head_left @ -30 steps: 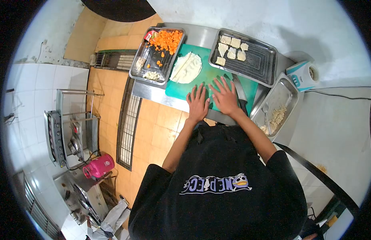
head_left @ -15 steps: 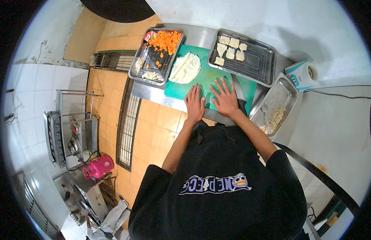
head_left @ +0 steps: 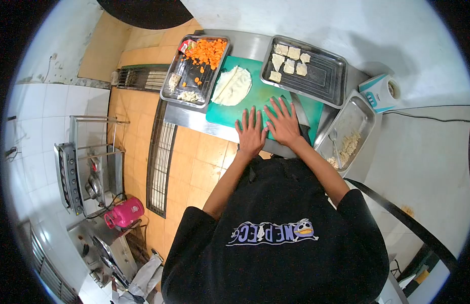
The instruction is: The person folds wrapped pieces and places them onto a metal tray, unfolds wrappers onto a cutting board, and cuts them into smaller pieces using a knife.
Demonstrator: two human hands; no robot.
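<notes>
My left hand (head_left: 251,133) lies flat near the front edge of the green cutting board (head_left: 227,111), fingers spread and holding nothing. Beside it, palm down on the board, is my right hand (head_left: 284,121), also empty with its fingers apart; the two thumbs are close together. A folded sheet of pale dough (head_left: 232,86) lies on the board beyond my left hand. The knife (head_left: 300,112) rests just right of my right hand, which hides part of it.
A tray (head_left: 166,83) at the left holds chopped carrots (head_left: 207,52). Another tray (head_left: 328,78) at the back holds several dough squares (head_left: 278,62). At the right, a deep pan (head_left: 364,121) contains a spoon (head_left: 335,142) and crumbly food (head_left: 350,146). A white-and-blue box (head_left: 378,93) stands behind it.
The fingers of my left hand have spread apart, and its thumb is now nearer my right hand. The trays and board have shifted slightly left in view.
</notes>
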